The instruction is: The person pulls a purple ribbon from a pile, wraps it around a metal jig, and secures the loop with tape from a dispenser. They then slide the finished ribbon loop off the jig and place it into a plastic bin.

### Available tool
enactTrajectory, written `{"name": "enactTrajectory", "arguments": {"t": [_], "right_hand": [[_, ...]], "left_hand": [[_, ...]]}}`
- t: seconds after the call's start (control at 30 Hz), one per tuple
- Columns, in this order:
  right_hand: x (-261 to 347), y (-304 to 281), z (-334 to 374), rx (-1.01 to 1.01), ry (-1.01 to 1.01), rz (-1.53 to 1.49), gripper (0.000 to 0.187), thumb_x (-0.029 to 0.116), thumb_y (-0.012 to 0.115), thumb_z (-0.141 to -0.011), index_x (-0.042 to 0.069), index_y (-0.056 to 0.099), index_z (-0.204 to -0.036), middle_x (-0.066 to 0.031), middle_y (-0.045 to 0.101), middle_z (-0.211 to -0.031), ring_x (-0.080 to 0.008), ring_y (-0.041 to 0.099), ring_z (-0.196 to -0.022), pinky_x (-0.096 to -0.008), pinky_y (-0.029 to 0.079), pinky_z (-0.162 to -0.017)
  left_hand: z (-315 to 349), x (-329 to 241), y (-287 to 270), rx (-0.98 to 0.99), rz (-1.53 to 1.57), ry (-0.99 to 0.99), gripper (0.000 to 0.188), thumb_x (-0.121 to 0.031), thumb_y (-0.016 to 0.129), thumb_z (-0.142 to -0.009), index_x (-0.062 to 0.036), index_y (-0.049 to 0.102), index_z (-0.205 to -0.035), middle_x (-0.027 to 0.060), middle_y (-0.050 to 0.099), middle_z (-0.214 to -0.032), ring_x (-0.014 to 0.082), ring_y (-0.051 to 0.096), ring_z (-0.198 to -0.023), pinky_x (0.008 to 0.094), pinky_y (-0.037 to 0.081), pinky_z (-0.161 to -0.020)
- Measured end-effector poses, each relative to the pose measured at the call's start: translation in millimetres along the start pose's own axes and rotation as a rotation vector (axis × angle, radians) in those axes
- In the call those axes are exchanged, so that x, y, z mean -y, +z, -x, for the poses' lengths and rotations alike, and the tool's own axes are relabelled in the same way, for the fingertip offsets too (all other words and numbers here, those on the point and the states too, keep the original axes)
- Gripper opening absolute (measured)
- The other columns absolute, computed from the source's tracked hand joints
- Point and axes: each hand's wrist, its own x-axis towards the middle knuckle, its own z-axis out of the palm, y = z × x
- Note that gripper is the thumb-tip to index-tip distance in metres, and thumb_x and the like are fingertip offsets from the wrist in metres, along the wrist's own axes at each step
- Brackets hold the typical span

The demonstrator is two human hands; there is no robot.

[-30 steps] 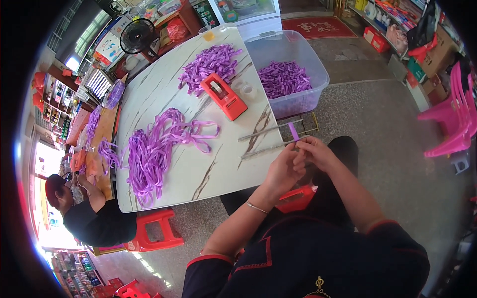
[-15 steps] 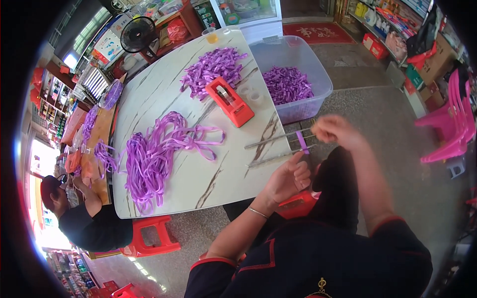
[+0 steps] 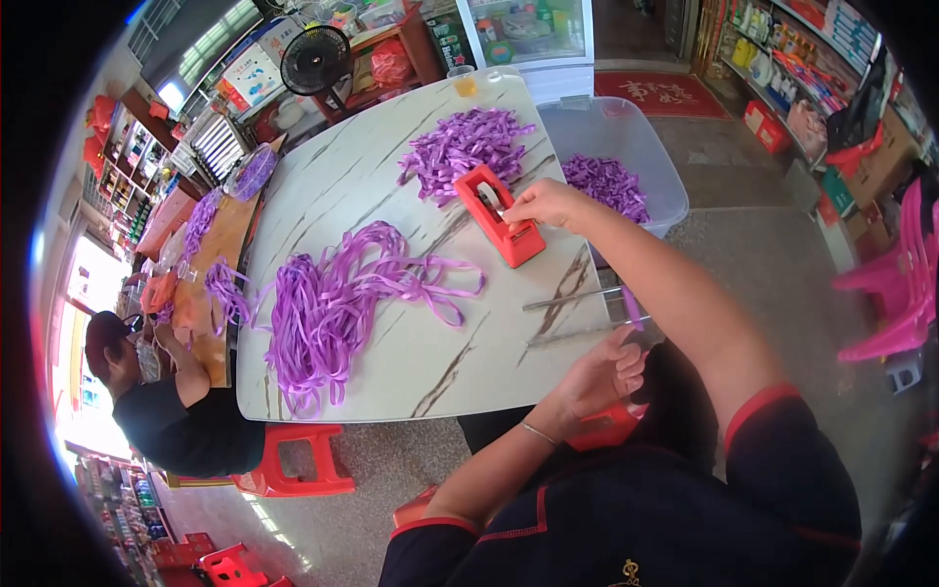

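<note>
My right hand [image 3: 548,204] reaches over the table, fingertips pinched at the cutting end of a red tape dispenser [image 3: 525,247], where the clear tape comes off; the strip itself is too fine to make out. Near the table's right edge my left hand [image 3: 599,377] is closed, fingers curled, thumb against a short purple ribbon [image 3: 633,309]. That ribbon crosses two thin metal rods [image 3: 564,298] that jut over the tabletop. Part of the rods is hidden behind my right forearm.
On the marbled table [image 3: 411,352] lie long purple ribbons [image 3: 328,308] and a heap of short purple pieces [image 3: 465,152]. A clear plastic bin [image 3: 665,181] holds more pieces. A cup [image 3: 463,82] stands at the far edge. Another person [image 3: 176,411] sits at the left.
My right hand has moved left and away from me, from the rods to the tape dispenser. My left hand stays by the ribbon. The whole view has shifted slightly.
</note>
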Motion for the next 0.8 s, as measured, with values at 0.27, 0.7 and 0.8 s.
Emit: {"name": "enactTrajectory", "arguments": {"t": [0.27,0.7,0.8], "right_hand": [[31.9,-6.0,23.6,0.046,0.168,-0.183,0.019,0.025,0.065,-0.077,0.007,0.064,-0.082,0.0009,0.063,-0.076,-0.0007,0.044,-0.056,-0.0187,0.021,-0.039],[-27.0,38.3,69.8,-0.318,-0.012,0.041,0.020,0.024,0.065,-0.077,0.005,0.063,-0.082,-0.0009,0.063,-0.072,-0.0103,0.056,-0.063,-0.0262,0.042,-0.056],[-15.6,38.3,73.2,-0.455,-0.091,0.309,0.020,0.022,0.066,-0.075,0.003,0.062,-0.079,-0.0047,0.063,-0.068,-0.0137,0.059,-0.063,-0.0280,0.044,-0.059]], "left_hand": [[-0.9,-0.7,2.2,-0.007,0.016,0.006,0.037,-0.008,0.046,-0.082,-0.0160,0.047,-0.118,-0.0022,0.033,-0.065,0.0099,0.034,-0.061,0.0233,0.035,-0.062],[-0.7,0.8,5.9,0.039,-0.013,0.000,0.032,-0.008,0.046,-0.082,-0.0140,0.042,-0.113,-0.0030,0.033,-0.065,0.0089,0.033,-0.059,0.0226,0.034,-0.060],[-1.1,-0.6,4.8,0.018,-0.042,0.003,0.032,-0.008,0.047,-0.081,-0.0135,0.041,-0.112,-0.0033,0.032,-0.065,0.0085,0.033,-0.059,0.0222,0.033,-0.060]]}}
